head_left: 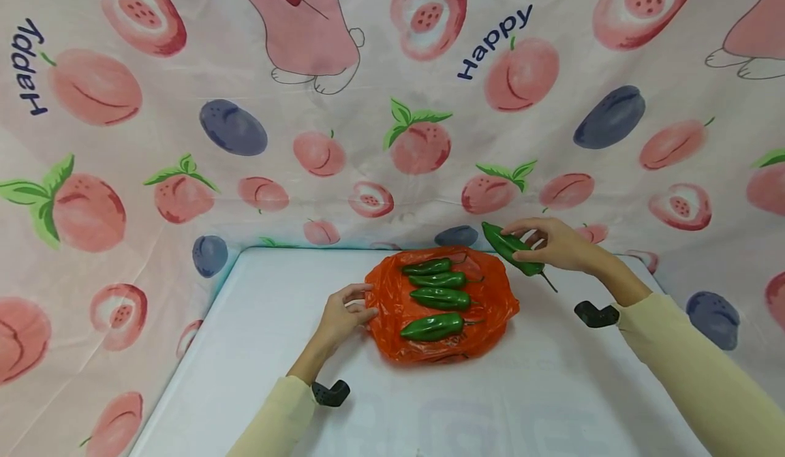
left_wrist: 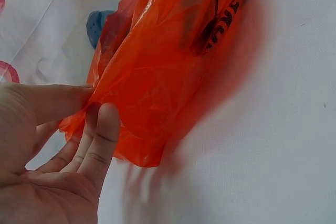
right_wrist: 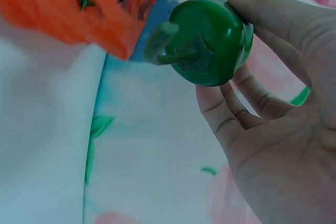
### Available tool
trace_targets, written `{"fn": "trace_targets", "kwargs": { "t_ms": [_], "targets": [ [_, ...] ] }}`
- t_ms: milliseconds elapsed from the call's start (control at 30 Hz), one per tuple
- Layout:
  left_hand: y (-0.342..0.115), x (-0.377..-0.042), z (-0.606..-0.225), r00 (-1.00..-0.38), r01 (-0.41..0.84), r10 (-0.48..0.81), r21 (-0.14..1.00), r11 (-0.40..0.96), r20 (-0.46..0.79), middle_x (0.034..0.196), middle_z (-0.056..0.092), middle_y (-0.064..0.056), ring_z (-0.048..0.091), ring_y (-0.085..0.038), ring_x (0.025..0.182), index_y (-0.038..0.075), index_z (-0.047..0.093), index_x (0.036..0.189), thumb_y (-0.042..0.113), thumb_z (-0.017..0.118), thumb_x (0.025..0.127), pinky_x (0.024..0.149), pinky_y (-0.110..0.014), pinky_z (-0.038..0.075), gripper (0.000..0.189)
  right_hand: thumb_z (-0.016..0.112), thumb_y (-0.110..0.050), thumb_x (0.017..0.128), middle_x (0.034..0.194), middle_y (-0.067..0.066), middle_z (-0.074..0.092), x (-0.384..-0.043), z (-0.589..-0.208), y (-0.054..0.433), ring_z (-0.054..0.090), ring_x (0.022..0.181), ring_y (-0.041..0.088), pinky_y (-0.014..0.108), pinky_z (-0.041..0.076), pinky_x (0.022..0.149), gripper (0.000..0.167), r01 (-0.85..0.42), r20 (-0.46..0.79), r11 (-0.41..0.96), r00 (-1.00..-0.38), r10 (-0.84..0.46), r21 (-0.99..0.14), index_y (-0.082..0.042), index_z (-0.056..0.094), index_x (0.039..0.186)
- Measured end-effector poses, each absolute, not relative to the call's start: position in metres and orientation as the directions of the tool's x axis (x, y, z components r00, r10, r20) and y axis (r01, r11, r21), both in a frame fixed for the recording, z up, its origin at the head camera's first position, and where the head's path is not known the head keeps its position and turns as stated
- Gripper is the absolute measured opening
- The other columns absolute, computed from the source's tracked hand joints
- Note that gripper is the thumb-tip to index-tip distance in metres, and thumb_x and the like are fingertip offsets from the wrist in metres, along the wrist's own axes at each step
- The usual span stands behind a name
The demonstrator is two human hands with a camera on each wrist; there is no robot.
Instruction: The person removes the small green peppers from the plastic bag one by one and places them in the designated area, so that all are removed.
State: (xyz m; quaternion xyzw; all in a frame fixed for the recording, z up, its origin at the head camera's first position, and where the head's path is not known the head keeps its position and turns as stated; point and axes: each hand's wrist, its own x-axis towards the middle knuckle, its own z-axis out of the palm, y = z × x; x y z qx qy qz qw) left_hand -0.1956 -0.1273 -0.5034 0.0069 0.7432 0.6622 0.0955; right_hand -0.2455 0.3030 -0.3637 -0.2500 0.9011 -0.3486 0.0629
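An orange plastic bag (head_left: pixel 383 338) lies with its mouth facing up, and several green peppers (head_left: pixel 435 327) rest in a column on it, stems to the right. My left hand (head_left: pixel 341 317) is at the bag's left edge. In the left wrist view, thumb and fingers of that hand (left_wrist: pixel 58 145) pinch the thin film of the bag (left_wrist: pixel 152 87). Up beyond the bag's right rim, my right hand (head_left: pixel 552 242) holds another green pepper (head_left: pixel 509 247) between thumb and fingers, its stem pointing down right. The right wrist view shows this pepper's stem end (right_wrist: pixel 210 45) close up.
Under the bag is a white table (head_left: pixel 276 287), whose far edge meets a hanging pink cloth (head_left: pixel 343 116) printed with fruit. Small black devices (head_left: pixel 596 314) sit at both wrists.
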Motion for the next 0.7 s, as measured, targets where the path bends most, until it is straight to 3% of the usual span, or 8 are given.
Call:
{"fn": "trace_targets", "kwargs": {
  "t_ms": [267,700],
  "targets": [
    [-0.126,-0.198,-0.504,-0.983,-0.116,0.124,0.985,0.129,-0.132,0.126,0.060,-0.018,0.066,-0.020,0.077,0.003,0.063,0.134,-0.005,0.075,0.090,0.073,-0.045,0.062,0.047,0.080,-0.023,0.091,0.122,0.014,0.065,-0.235,-0.367,0.330,0.068,0.099,0.026,0.030,0.059,0.081,0.048,-0.306,-0.006,0.674,-0.909,-0.418,-0.672,-0.011,0.065,0.136],
    [-0.126,-0.198,-0.505,-0.981,-0.128,0.127,0.981,0.147,-0.147,0.120,0.060,-0.015,0.066,-0.019,0.077,0.006,0.064,0.132,-0.002,0.075,0.090,0.069,-0.031,0.061,0.045,0.080,-0.021,0.091,0.122,0.019,0.065,-0.225,-0.391,0.355,0.067,0.096,0.030,0.028,0.059,0.074,0.049,-0.262,0.012,0.693,-0.939,-0.344,-0.672,-0.006,0.065,0.135]
  ]
}}
